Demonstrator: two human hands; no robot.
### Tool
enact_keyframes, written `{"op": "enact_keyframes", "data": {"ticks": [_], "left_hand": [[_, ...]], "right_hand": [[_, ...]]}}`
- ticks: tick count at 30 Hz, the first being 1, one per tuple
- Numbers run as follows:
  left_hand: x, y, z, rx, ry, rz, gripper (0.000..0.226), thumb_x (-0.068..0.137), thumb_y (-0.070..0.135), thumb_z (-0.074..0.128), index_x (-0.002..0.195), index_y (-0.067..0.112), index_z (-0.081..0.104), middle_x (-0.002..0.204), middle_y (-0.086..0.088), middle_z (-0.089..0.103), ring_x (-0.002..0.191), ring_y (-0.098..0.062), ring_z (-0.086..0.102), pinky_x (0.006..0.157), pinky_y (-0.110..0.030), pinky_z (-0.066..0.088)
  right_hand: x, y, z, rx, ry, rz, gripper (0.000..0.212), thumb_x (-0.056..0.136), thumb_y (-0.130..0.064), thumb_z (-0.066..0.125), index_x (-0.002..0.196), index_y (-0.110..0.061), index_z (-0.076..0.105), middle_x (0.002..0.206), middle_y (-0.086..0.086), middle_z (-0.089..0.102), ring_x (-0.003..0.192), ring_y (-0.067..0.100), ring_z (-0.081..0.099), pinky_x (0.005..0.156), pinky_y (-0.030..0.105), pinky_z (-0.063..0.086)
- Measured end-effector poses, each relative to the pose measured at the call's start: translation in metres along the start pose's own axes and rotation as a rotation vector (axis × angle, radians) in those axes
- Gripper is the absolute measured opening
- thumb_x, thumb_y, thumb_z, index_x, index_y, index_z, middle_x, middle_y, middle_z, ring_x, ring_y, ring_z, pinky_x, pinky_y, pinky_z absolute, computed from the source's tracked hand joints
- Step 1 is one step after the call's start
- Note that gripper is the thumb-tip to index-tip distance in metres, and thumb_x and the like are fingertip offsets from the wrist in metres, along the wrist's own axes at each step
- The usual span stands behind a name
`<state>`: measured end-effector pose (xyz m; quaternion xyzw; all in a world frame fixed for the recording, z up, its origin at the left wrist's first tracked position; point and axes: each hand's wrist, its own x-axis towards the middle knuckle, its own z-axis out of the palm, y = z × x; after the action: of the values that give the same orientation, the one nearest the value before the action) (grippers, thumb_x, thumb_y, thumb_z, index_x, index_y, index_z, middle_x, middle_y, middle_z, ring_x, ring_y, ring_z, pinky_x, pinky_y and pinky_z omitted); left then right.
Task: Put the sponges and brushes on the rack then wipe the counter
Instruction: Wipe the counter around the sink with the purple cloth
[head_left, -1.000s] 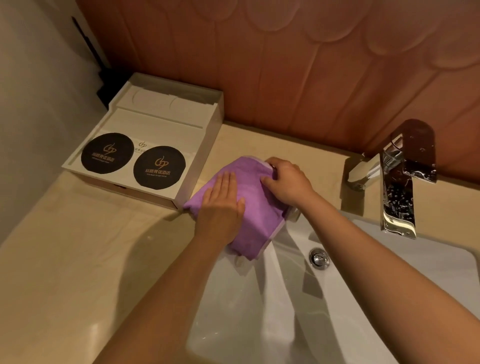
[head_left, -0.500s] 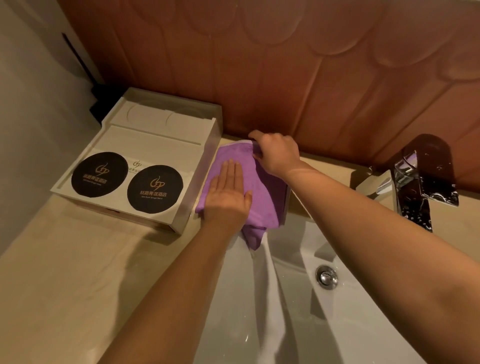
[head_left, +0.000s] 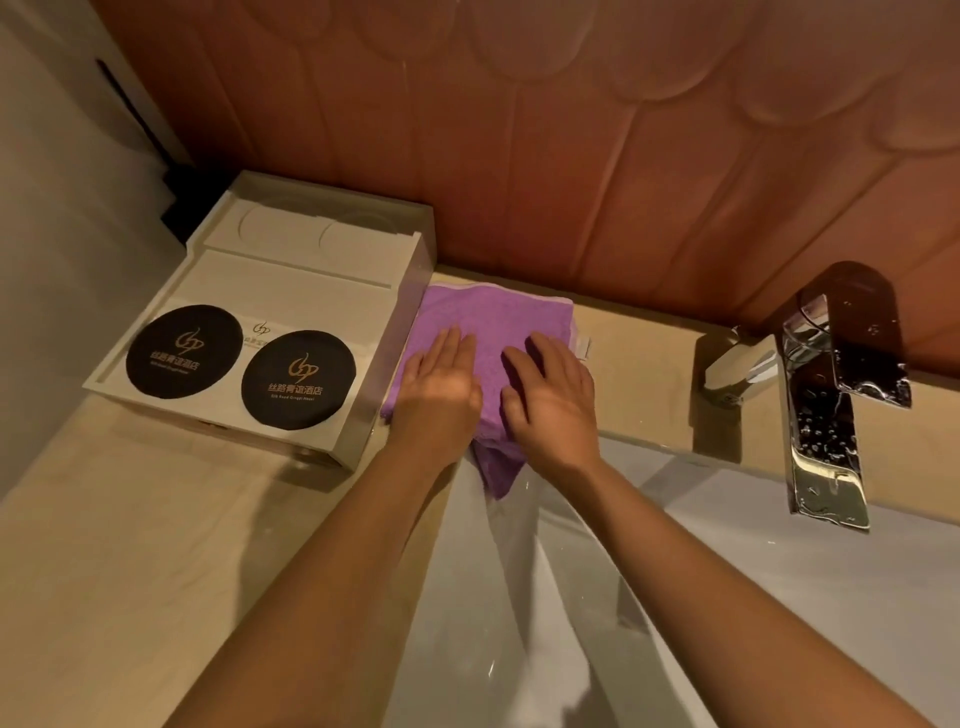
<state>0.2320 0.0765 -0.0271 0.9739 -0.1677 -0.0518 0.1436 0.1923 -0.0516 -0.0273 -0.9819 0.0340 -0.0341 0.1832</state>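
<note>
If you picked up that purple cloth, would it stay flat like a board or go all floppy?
Probably floppy: a corner of the purple cloth droops over the edge into the sink. It would likely slide easily, since the counter looks smooth. The left hand and right hand lie flat on it, so it seems soft.

You are reaching both bare forearms forward, wrists converging. Your left hand (head_left: 439, 395) is lying palm down, fingers straight and together; your right hand (head_left: 551, 402) is lying flat just beside it, fingers slightly spread.
</note>
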Motion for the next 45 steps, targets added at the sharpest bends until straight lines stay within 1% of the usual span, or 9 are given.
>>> {"op": "enact_keyframes", "data": {"ticks": [2, 6, 11, 17, 25, 29, 35, 41, 45], "left_hand": [[-0.016, -0.001, -0.002, -0.035, 0.099, 0.019, 0.054, 0.094, 0.016, 0.048, 0.144, 0.007, 0.03, 0.153, -0.014, 0.026, 0.142, -0.028, 0.024, 0.116, -0.04, 0.014], [-0.043, -0.012, -0.004, 0.008, -0.013, 0.021, 0.059, 0.093, 0.017, 0.052, 0.146, 0.009, 0.026, 0.153, -0.011, 0.028, 0.143, -0.025, 0.023, 0.117, -0.032, 0.013], [-0.036, -0.013, -0.024, 0.125, -0.022, -0.011, 0.043, 0.091, 0.006, 0.047, 0.133, 0.012, 0.04, 0.136, -0.01, 0.047, 0.125, -0.024, 0.045, 0.1, -0.03, 0.036], [-0.017, 0.0, -0.072, 0.214, 0.137, 0.049, 0.027, 0.091, 0.008, 0.052, 0.118, 0.012, 0.051, 0.111, -0.012, 0.061, 0.102, -0.028, 0.057, 0.08, -0.036, 0.049], [0.03, 0.024, -0.139, -0.27, 0.179, -0.073, 0.022, 0.094, 0.008, 0.042, 0.101, 0.005, 0.063, 0.102, -0.019, 0.063, 0.097, -0.035, 0.058, 0.07, -0.032, 0.038], [0.046, 0.031, -0.161, -0.236, 0.169, -0.064, 0.023, 0.095, 0.009, 0.044, 0.112, 0.008, 0.06, 0.109, -0.014, 0.061, 0.101, -0.03, 0.058, 0.081, -0.036, 0.047], [0.037, 0.022, -0.144, -0.217, 0.442, 0.133, 0.028, 0.089, -0.002, 0.046, 0.112, 0.0, 0.062, 0.111, -0.021, 0.06, 0.102, -0.034, 0.057, 0.084, -0.035, 0.043], [-0.024, 0.003, -0.064, -0.198, 0.12, 0.141, 0.02, 0.084, -0.002, 0.051, 0.1, 0.003, 0.062, 0.108, -0.013, 0.057, 0.1, -0.026, 0.054, 0.088, -0.033, 0.043], [-0.049, -0.009, -0.026, -0.081, -0.145, 0.032, 0.026, 0.086, 0.006, 0.048, 0.111, 0.007, 0.056, 0.121, -0.009, 0.051, 0.111, -0.022, 0.046, 0.093, -0.031, 0.041]], "right_hand": [[-0.023, 0.003, -0.002, -0.004, -0.012, 0.017, 0.057, 0.081, -0.044, 0.05, 0.132, -0.018, 0.05, 0.137, 0.011, 0.047, 0.127, 0.03, 0.041, 0.105, 0.041, 0.032], [-0.04, 0.009, 0.003, -0.224, -0.057, -0.079, 0.065, 0.068, -0.048, 0.072, 0.124, -0.019, 0.057, 0.122, 0.011, 0.061, 0.109, 0.032, 0.059, 0.089, 0.043, 0.049], [-0.021, 0.005, -0.024, -0.251, -0.004, -0.113, 0.022, 0.075, -0.014, 0.068, 0.097, -0.017, 0.071, 0.094, 0.009, 0.072, 0.092, 0.034, 0.061, 0.069, 0.036, 0.049], [-0.003, 0.0, -0.075, -0.161, 0.009, 0.034, 0.033, 0.095, -0.02, 0.044, 0.128, -0.023, 0.048, 0.133, 0.003, 0.051, 0.122, 0.029, 0.041, 0.079, 0.038, 0.047], [0.039, -0.017, -0.136, 0.106, 0.047, 0.159, 0.023, 0.098, -0.023, 0.038, 0.112, -0.015, 0.054, 0.109, 0.013, 0.062, 0.101, 0.036, 0.058, 0.079, 0.043, 0.049], [0.058, -0.021, -0.16, 0.123, 0.058, 0.167, 0.028, 0.098, -0.021, 0.039, 0.123, -0.021, 0.051, 0.118, 0.011, 0.06, 0.108, 0.034, 0.057, 0.086, 0.047, 0.051], [0.05, -0.007, -0.143, 0.205, 0.317, -0.024, 0.028, 0.094, -0.012, 0.045, 0.121, -0.012, 0.055, 0.118, 0.012, 0.059, 0.109, 0.028, 0.053, 0.09, 0.034, 0.042], [-0.022, 0.022, -0.058, 0.283, 0.129, 0.007, 0.024, 0.084, -0.007, 0.057, 0.107, -0.006, 0.062, 0.109, 0.012, 0.063, 0.104, 0.026, 0.055, 0.089, 0.03, 0.042], [-0.066, 0.029, -0.025, 0.184, -0.033, 0.005, 0.035, 0.078, -0.032, 0.047, 0.097, -0.012, 0.067, 0.104, 0.004, 0.064, 0.102, 0.021, 0.057, 0.094, 0.04, 0.044]]}}
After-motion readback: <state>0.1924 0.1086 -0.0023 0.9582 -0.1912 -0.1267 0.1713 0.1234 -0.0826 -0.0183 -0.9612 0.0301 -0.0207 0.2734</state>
